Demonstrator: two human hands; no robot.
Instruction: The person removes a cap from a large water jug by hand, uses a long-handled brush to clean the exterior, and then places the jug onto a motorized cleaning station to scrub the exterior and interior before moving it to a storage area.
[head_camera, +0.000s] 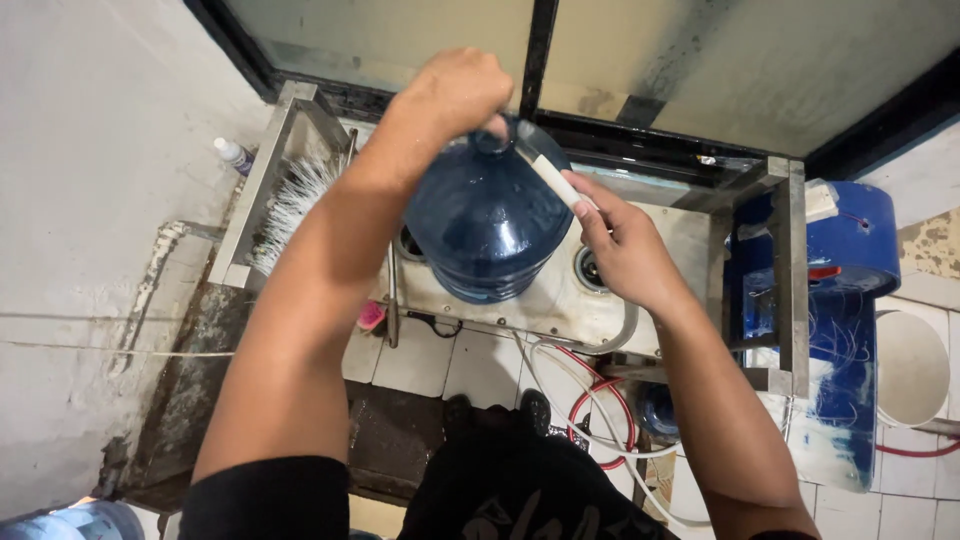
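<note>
A large blue water jug stands on a wet metal washing station, its neck pointing up towards me. My left hand is closed around the jug's neck at the top. My right hand grips a white tube-like handle that slants into the jug's mouth. The tool's end inside the jug is hidden.
A white bristle brush sits in the metal frame at the left, with a small bottle on the ledge beyond. Round sockets lie in the station top. A blue drum stands at the right. Hoses coil on the tiled floor.
</note>
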